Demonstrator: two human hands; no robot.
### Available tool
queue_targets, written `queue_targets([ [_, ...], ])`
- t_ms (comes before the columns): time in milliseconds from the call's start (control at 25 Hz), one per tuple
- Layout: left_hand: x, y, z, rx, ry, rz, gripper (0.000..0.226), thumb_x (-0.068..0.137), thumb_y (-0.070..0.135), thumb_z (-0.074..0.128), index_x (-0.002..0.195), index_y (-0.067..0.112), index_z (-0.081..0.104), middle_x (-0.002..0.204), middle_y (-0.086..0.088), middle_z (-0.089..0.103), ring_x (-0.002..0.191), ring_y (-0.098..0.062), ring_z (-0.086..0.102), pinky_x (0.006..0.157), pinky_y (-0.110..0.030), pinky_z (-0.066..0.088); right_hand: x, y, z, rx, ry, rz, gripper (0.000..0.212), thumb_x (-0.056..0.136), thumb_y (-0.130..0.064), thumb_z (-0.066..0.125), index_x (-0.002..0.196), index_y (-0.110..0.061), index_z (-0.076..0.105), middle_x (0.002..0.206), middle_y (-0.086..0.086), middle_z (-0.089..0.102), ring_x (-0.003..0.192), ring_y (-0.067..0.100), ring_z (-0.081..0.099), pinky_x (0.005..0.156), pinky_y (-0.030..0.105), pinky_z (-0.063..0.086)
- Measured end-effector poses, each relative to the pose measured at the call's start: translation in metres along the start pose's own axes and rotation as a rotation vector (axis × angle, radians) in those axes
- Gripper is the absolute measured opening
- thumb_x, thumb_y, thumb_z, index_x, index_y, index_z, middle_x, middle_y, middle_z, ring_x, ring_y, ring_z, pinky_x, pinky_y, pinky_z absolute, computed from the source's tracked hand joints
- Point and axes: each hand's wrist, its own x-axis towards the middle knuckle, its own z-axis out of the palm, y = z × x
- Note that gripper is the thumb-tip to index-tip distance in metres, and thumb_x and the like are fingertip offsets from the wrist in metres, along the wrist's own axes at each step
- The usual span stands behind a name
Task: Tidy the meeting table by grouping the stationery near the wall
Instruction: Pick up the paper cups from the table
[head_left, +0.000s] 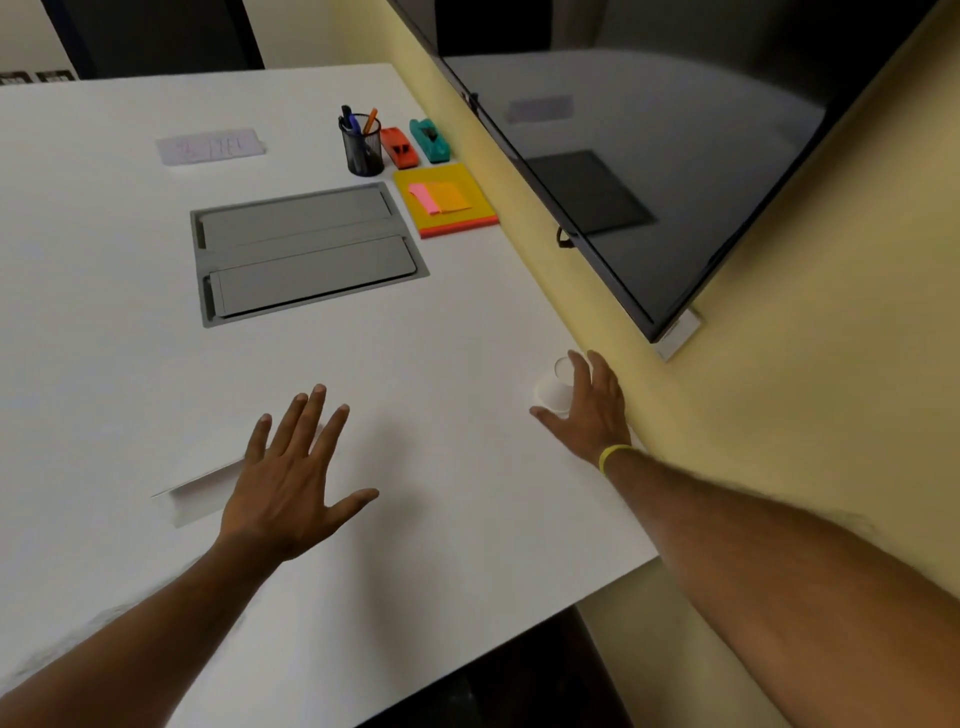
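Hands: right hand (589, 410) around toppled white cup (556, 389), mouth toward wall (810, 415).

wall (779, 395): pale yellow | screen (649, 171): dark, wall-mounted | table (467, 322): white | floor (509, 686): dark

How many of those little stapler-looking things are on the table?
2, side by side near the wall: the red-orange one right beside the black pen cup, and the teal one closest to the wall. None seems hidden.
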Motion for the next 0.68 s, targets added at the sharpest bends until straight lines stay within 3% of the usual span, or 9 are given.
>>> queue_targets([
  [200,-0.006,-0.002,0.012,0.001,-0.048,-0.029,0.100,0.080,0.084,0.024,0.155,0.020,0.014,0.164,-0.008,-0.003,0.151,-0.026,0.005,0.120,-0.054,0.016,0.042,-0.004,0.019,0.081,-0.070,0.161,0.088,0.077,-0.039,0.079,0.148,-0.022,0.028,0.151,0.010,0.026,0.131,0.036,0.037,0.103,0.045,0.044],
  [440,-0.009,0.008,0.013,-0.022,-0.037,-0.052,0.098,0.081,0.083,0.023,0.155,0.020,0.014,0.164,-0.007,-0.001,0.151,-0.025,0.006,0.119,-0.053,0.017,0.048,0.004,0.032,0.207,-0.052,0.200,0.059,0.084,-0.018,0.071,0.137,-0.023,0.044,0.135,0.010,0.040,0.116,0.035,0.055,0.095,0.037,0.050],
  [520,-0.010,0.010,0.009,-0.017,-0.043,-0.061,0.096,0.081,0.081,0.022,0.155,0.020,0.013,0.164,-0.007,-0.003,0.151,-0.025,0.004,0.119,-0.053,0.015,0.046,0.001,0.027,0.406,-0.014,0.262,0.060,0.082,-0.018,0.075,0.135,-0.023,0.048,0.134,0.007,0.044,0.117,0.027,0.053,0.094,0.032,0.046],
  [600,-0.010,0.011,0.001,-0.024,-0.028,-0.073,0.096,0.081,0.081,0.020,0.155,0.020,0.012,0.164,-0.007,-0.004,0.151,-0.025,0.003,0.120,-0.052,0.014,0.040,-0.008,0.015,0.814,0.018,0.407,0.063,0.080,-0.019,0.079,0.136,-0.024,0.049,0.136,0.003,0.045,0.116,0.022,0.051,0.090,0.034,0.050],
  [680,-0.010,0.012,-0.014,-0.058,-0.006,-0.081,0.096,0.081,0.082,0.017,0.155,0.021,0.012,0.164,-0.007,-0.002,0.151,-0.025,0.004,0.120,-0.052,0.014,0.027,-0.026,-0.002,1.234,0.009,0.567,0.063,0.081,-0.020,0.079,0.135,-0.022,0.049,0.134,0.003,0.047,0.110,0.023,0.056,0.076,0.034,0.058],
])
